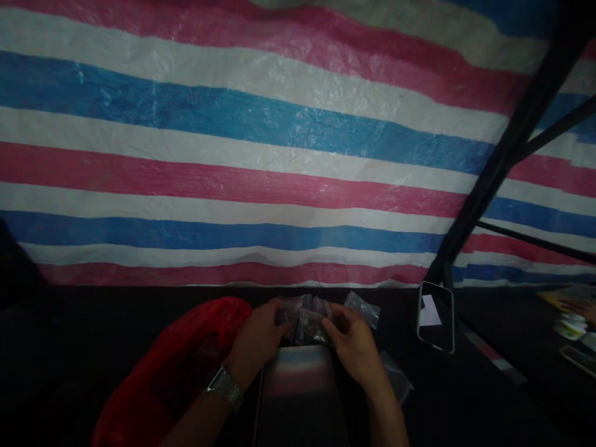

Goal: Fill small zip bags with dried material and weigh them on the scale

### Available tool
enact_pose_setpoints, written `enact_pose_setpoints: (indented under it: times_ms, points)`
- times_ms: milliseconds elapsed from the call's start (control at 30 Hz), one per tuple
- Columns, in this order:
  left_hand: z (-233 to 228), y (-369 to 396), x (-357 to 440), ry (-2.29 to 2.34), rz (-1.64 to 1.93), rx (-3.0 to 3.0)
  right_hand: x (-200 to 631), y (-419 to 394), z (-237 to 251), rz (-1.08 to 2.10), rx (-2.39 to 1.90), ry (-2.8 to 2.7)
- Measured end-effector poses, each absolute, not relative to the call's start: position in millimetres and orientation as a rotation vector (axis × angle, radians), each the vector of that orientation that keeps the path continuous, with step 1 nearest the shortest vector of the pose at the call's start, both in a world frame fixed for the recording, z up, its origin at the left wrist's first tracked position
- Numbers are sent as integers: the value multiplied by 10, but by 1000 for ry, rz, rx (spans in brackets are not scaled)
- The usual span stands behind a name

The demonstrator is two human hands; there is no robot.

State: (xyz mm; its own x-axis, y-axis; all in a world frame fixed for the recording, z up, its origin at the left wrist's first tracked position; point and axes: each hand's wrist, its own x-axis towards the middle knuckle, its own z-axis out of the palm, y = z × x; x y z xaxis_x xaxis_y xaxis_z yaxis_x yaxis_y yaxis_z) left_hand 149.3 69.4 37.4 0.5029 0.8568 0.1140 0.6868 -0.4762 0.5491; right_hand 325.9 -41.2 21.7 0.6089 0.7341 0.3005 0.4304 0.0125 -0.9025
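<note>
At the table's far side, my left hand (pixel 261 335) has its fingers closed on the left edge of a bunch of small clear plastic bags (pixel 291 310). My right hand (pixel 354 347) pinches a small clear plastic bag (pixel 311 328) in the same bunch, with small bits inside too dim to name. Directly below the bags lies a dark, glossy flat-topped object (pixel 300 391) that reflects the stripes. A red plastic bag (pixel 153 366) sits beside my left forearm, which wears a metal-band watch (pixel 225 386).
Two loose clear bags lie on the black table, one behind my right hand (pixel 364 308) and one by the forearm (pixel 395 375). A phone (pixel 436 318) leans against a dark metal pole (pixel 488 180). Striped sheeting (pixel 233 174) hangs behind. Blurred items, including another phone (pixel 577 361), lie far right.
</note>
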Motion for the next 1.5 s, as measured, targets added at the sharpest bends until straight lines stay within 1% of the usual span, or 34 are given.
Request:
enact_pose_setpoints:
  times_ms: [100, 233, 333, 400, 600, 700, 833, 900, 1000, 1167, 1333, 1500]
  points:
    - [462, 637, 1519, 1303, 535, 2394, 3255, -326, 210, 266, -1613, -989]
    - [510, 549, 1708, 1181, 517, 2500, 3315, -275, 213, 297, -1584, -931]
    - [493, 546, 1878, 1132, 496, 2465, 3396, -322, 235, 290, -1562, -876]
    - [552, 552, 1929, 1096, 544, 2396, 3449, -382, 263, 274, -1550, -847]
    - [1163, 469, 1679, 730, 715, 2115, 3538, -526, 331, 214, -1528, -763]
    - [1296, 403, 1522, 712, 718, 1995, 3512, -536, 323, 232, -1507, -757]
    - [1019, 338, 1436, 745, 587, 1968, 3442, -533, 299, 266, -1494, -773]
    - [832, 304, 1403, 773, 601, 2006, 3420, -539, 289, 268, -1503, -770]
    - [682, 257, 1295, 864, 777, 2050, 3413, -560, 276, 260, -1530, -749]
    - [647, 197, 972, 1069, 1069, 1972, 3413, -609, 282, 257, -1566, -731]
    - [562, 63, 772, 1129, 1213, 1875, 3394, -612, 310, 272, -1570, -716]
    - [535, -105, 798, 1115, 1324, 1686, 3380, -588, 331, 207, -1573, -674]
